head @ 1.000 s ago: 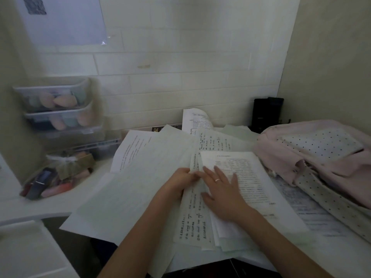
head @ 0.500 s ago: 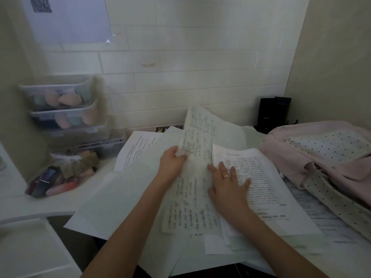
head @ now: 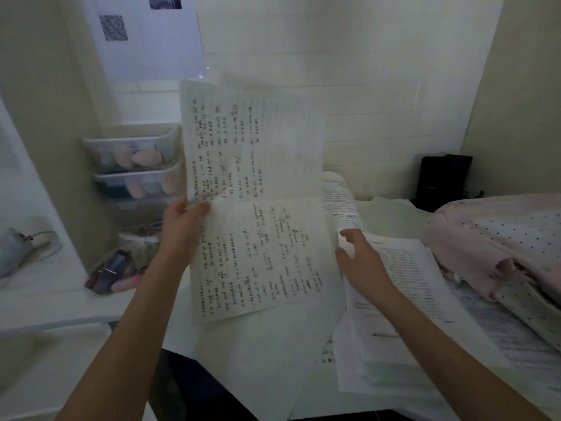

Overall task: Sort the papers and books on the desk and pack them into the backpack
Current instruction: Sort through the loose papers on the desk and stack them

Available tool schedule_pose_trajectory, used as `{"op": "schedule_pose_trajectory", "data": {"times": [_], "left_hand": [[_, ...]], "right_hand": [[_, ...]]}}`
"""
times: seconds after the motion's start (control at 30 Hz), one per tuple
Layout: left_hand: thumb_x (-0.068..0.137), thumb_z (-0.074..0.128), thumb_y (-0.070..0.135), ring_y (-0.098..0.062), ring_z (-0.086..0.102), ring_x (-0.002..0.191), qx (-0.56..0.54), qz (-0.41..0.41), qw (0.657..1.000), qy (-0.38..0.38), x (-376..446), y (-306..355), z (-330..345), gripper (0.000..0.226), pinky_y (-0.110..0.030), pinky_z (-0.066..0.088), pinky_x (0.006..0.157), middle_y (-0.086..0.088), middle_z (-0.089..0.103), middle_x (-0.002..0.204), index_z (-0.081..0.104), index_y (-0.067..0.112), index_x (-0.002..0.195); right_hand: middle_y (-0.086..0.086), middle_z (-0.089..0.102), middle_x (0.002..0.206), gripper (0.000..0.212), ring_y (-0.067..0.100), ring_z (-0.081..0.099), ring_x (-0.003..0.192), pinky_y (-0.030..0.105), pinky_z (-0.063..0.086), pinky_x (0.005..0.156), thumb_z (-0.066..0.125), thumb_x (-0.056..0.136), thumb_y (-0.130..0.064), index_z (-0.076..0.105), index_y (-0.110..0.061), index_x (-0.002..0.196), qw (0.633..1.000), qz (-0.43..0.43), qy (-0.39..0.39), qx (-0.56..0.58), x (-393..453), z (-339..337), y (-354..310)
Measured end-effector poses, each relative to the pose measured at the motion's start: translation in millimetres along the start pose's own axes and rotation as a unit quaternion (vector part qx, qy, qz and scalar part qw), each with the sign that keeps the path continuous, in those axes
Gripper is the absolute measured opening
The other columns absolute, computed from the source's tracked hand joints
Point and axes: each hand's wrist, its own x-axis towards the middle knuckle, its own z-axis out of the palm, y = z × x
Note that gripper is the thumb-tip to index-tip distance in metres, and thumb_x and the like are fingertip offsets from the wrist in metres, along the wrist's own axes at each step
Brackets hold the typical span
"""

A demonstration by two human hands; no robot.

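Left hand (head: 182, 226) raised above the desk (head: 45, 302), thumb and fingers pinching the left edge of a handwritten sheet (head: 255, 205) at its fold line; sheet held upright and unfolded, upper half standing in front of the tiled wall (head: 364, 86), lower half hanging down over loose blank papers (head: 258, 360) spread on the desk. Handwriting in dark ink, running sideways across both halves; words too small to read. Right hand (head: 361, 262) lower and to the right, apart from the handwritten sheet, fingers loosely curled at the upper left corner of a printed stack (head: 403, 302); whether pinching that corner or only touching it, cannot tell. Printed stack lying flat on the desk, just left of a pink backpack (head: 501, 238) with a dotted white panel, which rests on its side at the right edge of the desk over further printed pages (head: 501, 323). Behind the stack, a curled printed page (head: 337, 196) standing up near the wall. Black box (head: 443, 180) in the back right corner, behind the backpack. At the left, two clear trays (head: 136, 165) stacked one above the other, holding rounded pastel sponges; below them, a clear bag (head: 121, 265) of small items lying on the desk. On the wall above, a pale poster (head: 148, 38) with square dark code marks. At far left, a grey object with a thin cord (head: 18, 247) on a lower shelf.
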Motion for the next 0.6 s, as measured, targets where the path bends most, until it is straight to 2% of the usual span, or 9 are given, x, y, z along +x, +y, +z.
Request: {"op": "schedule_pose_trajectory", "data": {"times": [0.1, 0.17, 0.23, 0.3, 0.4, 0.5, 0.6], "left_hand": [[0.093, 0.053, 0.018, -0.026, 0.068, 0.095, -0.014, 0.01, 1.0, 0.014, -1, 7, -17, 0.028, -0.046, 0.057, 0.078, -0.002, 0.068, 0.112, 0.061, 0.023, 0.119], [0.094, 0.052, 0.021, -0.026, 0.069, 0.094, -0.027, 0.012, 0.999, 0.011, -3, 12, -26, 0.025, -0.049, 0.057, 0.077, 0.0, 0.069, 0.109, 0.062, 0.027, 0.116], [0.094, 0.051, 0.018, -0.021, 0.07, 0.088, -0.045, 0.018, 0.999, 0.001, -6, 17, -32, 0.026, -0.041, 0.059, 0.066, 0.003, 0.07, 0.106, 0.062, 0.026, 0.116], [0.093, 0.05, 0.01, -0.015, 0.071, 0.08, -0.056, 0.025, 0.998, -0.015, -10, 23, -39, 0.027, -0.03, 0.057, 0.055, 0.004, 0.069, 0.104, 0.062, 0.021, 0.115], [0.091, 0.051, 0.004, -0.019, 0.071, 0.088, -0.042, 0.035, 0.997, -0.048, -10, 26, -51, 0.027, -0.034, 0.057, 0.062, 0.002, 0.069, 0.109, 0.064, 0.019, 0.11], [0.089, 0.052, 0.001, -0.019, 0.071, 0.089, -0.033, 0.044, 0.996, -0.069, -9, 26, -60, 0.026, -0.034, 0.057, 0.067, 0.003, 0.07, 0.108, 0.065, 0.02, 0.102], [0.088, 0.052, -0.001, -0.019, 0.071, 0.087, -0.023, 0.044, 0.995, -0.088, -8, 26, -63, 0.022, -0.035, 0.06, 0.069, 0.0, 0.072, 0.103, 0.066, 0.014, 0.098]], "right_hand": [[0.006, 0.048, 0.137, 0.036, 0.021, 0.049, 0.119, 0.025, 0.035, 0.087, 0.05, 0.095, -0.017, 0.044, -0.018, 0.13, 0.997, 0.019, -0.009, 0.069, 9, 2, -9], [0.004, 0.048, 0.138, 0.038, 0.017, 0.05, 0.113, 0.03, 0.039, 0.09, 0.051, 0.094, -0.019, 0.042, -0.023, 0.131, 0.991, 0.041, -0.025, 0.126, 15, 7, -18], [0.004, 0.042, 0.143, 0.05, 0.016, 0.047, 0.118, 0.036, 0.042, 0.098, 0.055, 0.092, -0.018, 0.036, -0.029, 0.137, 0.981, 0.042, -0.043, 0.185, 21, 12, -27], [0.006, 0.036, 0.148, 0.065, 0.018, 0.041, 0.129, 0.034, 0.039, 0.102, 0.06, 0.09, -0.015, 0.028, -0.032, 0.143, 0.971, 0.032, -0.054, 0.229, 29, 14, -36], [0.005, 0.038, 0.147, 0.071, 0.018, 0.042, 0.129, 0.024, 0.036, 0.09, 0.064, 0.089, -0.017, 0.024, -0.03, 0.146, 0.964, 0.023, -0.074, 0.256, 43, 13, -54], [0.001, 0.056, 0.123, 0.061, 0.008, 0.057, 0.098, 0.02, 0.041, 0.069, 0.065, 0.089, -0.02, 0.035, -0.029, 0.141, 0.956, 0.028, -0.098, 0.274, 55, 9, -71], [0.0, 0.065, 0.113, 0.039, 0.016, 0.065, 0.091, 0.032, 0.051, 0.074, 0.064, 0.089, -0.02, 0.053, -0.027, 0.126, 0.937, 0.035, -0.119, 0.327, 65, 7, -72]]}}
